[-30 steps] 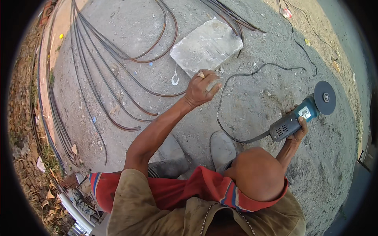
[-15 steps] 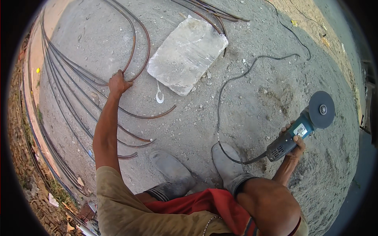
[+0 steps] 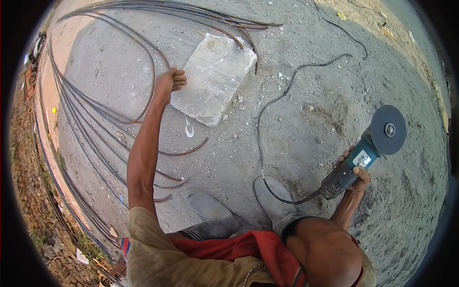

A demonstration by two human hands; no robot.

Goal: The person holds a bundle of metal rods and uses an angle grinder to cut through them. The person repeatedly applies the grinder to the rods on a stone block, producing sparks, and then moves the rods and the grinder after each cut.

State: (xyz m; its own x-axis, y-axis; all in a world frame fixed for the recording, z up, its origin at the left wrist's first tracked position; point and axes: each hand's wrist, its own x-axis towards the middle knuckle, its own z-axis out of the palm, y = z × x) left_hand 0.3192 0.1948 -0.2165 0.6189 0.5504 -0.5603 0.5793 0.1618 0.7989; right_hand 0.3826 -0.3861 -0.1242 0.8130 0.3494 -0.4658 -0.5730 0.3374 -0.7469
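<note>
Left hand (image 3: 171,85) shifted from the ends of two curved rods to the edge of the pale slab (image 3: 215,79)

Relative to the slab, the left hand has moved forward and rightward since the preceding frame; its fingers lie together, pointing right, at the slab's left edge, though contact cannot be told; a curved rod (image 3: 155,50) runs up to the hand, and whether the fingers are clamped on it cannot be told. Right hand (image 3: 361,178), clamped around the body of a teal-and-black angle grinder (image 3: 359,157), thumb on the near side, other fingers on the far side; the grinder is held tilted at the person's right, its dark disc (image 3: 388,130) uppermost. Slab, flat on the dusty ground (image 3: 306,138) ahead of the feet; white ring-shaped object (image 3: 190,130) just beside its near edge; black cable (image 3: 259,143) leading from the grinder across the right shoe (image 3: 272,191); further rods (image 3: 110,179) fanned out at left.
</note>
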